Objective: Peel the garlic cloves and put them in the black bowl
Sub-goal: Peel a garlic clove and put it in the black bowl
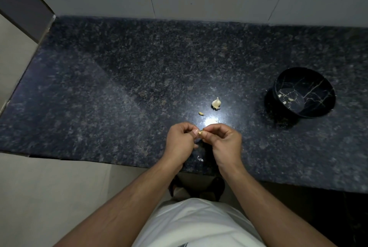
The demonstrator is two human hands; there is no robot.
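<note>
Your left hand (180,141) is curling its fingers (195,131) against the left end of the clove (200,132), and your right hand (224,141) is pinching its right end, so you are holding it just above the desk (99,87) with its long axis seemingly running hand to hand. The bulb (216,103) is sitting beyond your hands. The bowl (304,92) is lying well off to the right, nearer your right hand, so that hand is likely making the drop.
</note>
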